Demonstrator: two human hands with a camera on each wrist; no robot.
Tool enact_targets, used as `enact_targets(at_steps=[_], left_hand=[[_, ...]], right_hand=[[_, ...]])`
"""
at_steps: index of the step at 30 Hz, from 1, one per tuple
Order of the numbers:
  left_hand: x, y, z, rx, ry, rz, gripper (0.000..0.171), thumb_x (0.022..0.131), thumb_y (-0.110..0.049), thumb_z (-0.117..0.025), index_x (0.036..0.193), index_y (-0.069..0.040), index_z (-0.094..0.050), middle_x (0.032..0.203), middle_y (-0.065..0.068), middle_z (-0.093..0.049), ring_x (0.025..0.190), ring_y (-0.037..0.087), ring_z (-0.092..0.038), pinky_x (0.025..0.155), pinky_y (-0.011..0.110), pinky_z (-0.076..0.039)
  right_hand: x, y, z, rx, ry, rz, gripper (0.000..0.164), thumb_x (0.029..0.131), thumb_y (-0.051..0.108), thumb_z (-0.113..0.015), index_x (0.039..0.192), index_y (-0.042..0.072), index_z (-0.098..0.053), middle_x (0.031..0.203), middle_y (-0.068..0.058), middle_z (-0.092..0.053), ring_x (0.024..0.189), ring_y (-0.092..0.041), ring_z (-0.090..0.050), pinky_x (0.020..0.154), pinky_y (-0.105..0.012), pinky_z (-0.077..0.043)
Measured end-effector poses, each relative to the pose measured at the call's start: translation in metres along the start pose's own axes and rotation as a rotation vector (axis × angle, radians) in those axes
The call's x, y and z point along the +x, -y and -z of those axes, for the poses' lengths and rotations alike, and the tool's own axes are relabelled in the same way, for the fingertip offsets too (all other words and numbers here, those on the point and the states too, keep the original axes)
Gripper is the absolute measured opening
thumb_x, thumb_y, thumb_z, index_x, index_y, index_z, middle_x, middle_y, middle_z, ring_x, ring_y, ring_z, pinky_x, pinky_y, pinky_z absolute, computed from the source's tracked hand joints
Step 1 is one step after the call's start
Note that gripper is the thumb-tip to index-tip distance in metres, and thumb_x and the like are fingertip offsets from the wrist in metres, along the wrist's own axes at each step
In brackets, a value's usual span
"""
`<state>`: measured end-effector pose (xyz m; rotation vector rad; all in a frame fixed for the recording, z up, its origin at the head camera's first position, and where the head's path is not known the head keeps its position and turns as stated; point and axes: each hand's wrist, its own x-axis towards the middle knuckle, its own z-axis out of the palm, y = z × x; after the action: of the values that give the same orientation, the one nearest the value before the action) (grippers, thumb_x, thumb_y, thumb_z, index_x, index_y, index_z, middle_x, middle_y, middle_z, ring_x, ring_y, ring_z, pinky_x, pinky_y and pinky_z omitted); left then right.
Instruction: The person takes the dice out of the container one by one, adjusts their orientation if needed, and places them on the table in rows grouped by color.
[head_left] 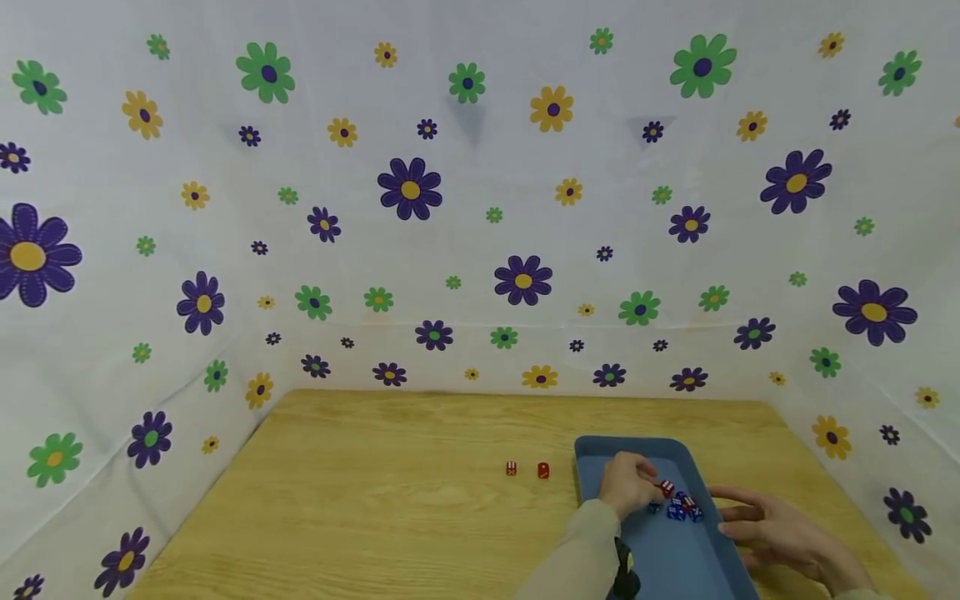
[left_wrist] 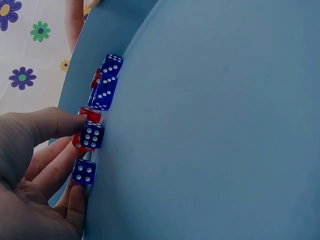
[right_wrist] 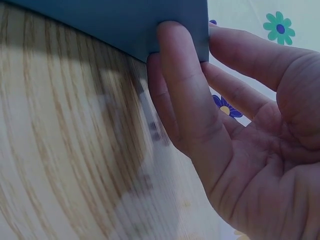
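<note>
My left hand (head_left: 628, 485) reaches into a blue tray (head_left: 660, 567), and its thumb and fingers pinch a red die (left_wrist: 90, 115) with white pips. Right by those fingertips are blue dice (left_wrist: 92, 135), one of them lower down near the curled fingers (left_wrist: 76, 205). More blue dice (head_left: 677, 508), with a red one among them, sit against the tray's right side. Outside that side is my right hand (head_left: 783, 533), its fingers extended. In the right wrist view, the fingertips (right_wrist: 175, 37) rest against the tray's outer wall (right_wrist: 110, 22).
Two red dice, one on the left (head_left: 512, 468) and one nearer the tray (head_left: 543, 471), lie on the wooden table (head_left: 360, 500). White cloth (head_left: 465, 242) printed with flowers rises behind the table and along both sides.
</note>
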<state>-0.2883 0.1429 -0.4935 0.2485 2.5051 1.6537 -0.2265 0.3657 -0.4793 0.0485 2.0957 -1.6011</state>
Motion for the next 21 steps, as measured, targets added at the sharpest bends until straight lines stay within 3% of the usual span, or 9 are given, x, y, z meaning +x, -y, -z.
enact_targets(at_steps=[10, 21], left_hand=[[-0.001, 0.001, 0.001, -0.015, -0.028, -0.019, 0.020, 0.075, 0.005, -0.079, 0.092, -0.005, -0.074, 0.072, 0.000, -0.069, 0.064, 0.010, -0.061, 0.060, 0.028, -0.051], [0.002, -0.010, 0.009, -0.078, -0.013, -0.034, 0.033, 0.085, -0.004, -0.073, 0.117, -0.011, -0.069, 0.081, 0.000, -0.071, 0.065, 0.007, -0.062, 0.057, 0.026, -0.049]], right_hand=[[-0.001, 0.001, -0.001, -0.020, 0.006, -0.014, 0.073, 0.095, 0.016, -0.064, 0.152, -0.004, -0.022, 0.135, -0.037, -0.047, 0.106, -0.029, -0.064, 0.086, -0.048, -0.056], [0.000, -0.004, 0.002, 0.026, 0.054, 0.002, 0.070, 0.096, 0.014, -0.062, 0.152, -0.002, -0.022, 0.133, -0.031, -0.052, 0.105, -0.029, -0.064, 0.086, -0.049, -0.055]])
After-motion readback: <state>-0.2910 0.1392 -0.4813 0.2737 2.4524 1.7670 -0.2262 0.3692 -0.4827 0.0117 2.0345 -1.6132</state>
